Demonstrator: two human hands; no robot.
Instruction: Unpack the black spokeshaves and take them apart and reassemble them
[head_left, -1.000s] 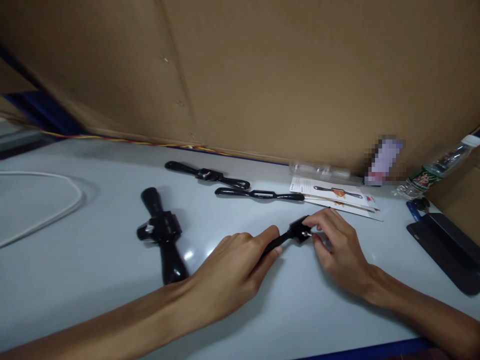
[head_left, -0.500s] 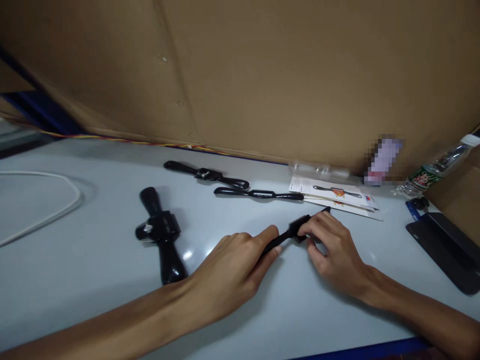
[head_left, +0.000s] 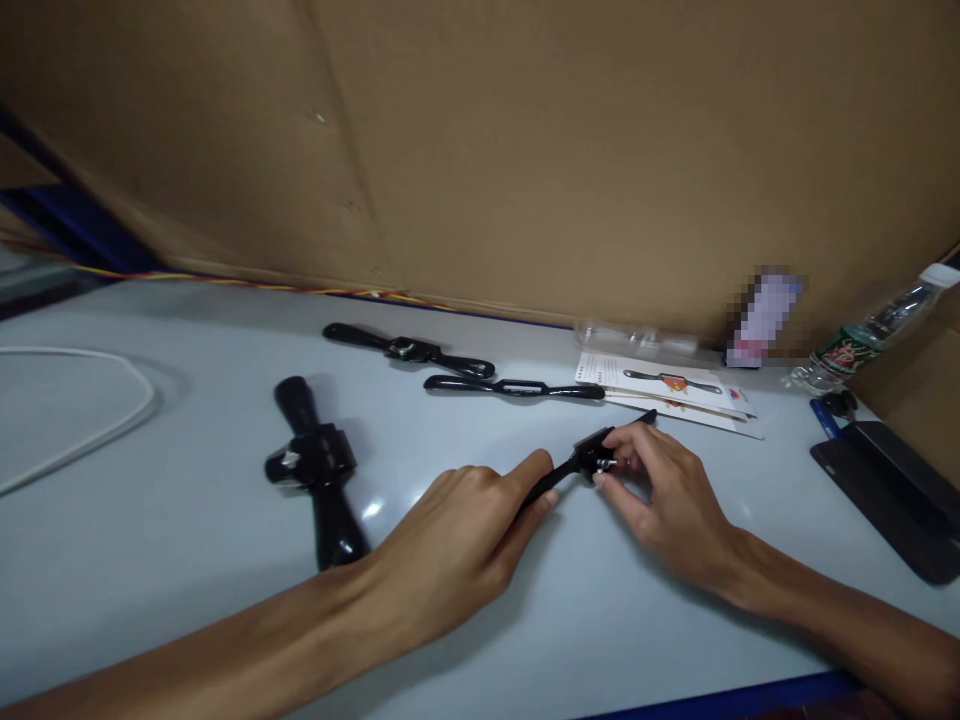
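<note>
My left hand [head_left: 469, 525] is wrapped round one handle of a black spokeshave [head_left: 551, 484], which is held a little above the table, slanting up to the right. At its middle a small silver thumbscrew [head_left: 604, 465] shows between the thumb and forefinger of my right hand [head_left: 667, 500]. Those fingers are closed about the screw, and the far handle is partly hidden behind them. To the left, a larger-looking black spokeshave [head_left: 322, 455] lies with a silver screw facing up, partly behind my left forearm. Farther back lies another spokeshave [head_left: 409, 349], beside a slim black spokeshave body [head_left: 523, 388] with an open slot.
Printed cards [head_left: 667, 383] and a clear plastic package [head_left: 637, 338] lie near the cardboard wall [head_left: 480, 150]. A water bottle [head_left: 855, 350] and a black flat stand [head_left: 885, 500] are at the right. A white cable [head_left: 127, 352] curves across the left of the table [head_left: 225, 330].
My right thumb has moved off slightly and the fingers have parted a little, so the silver thumbscrew now shows. My left hand keeps its hold.
</note>
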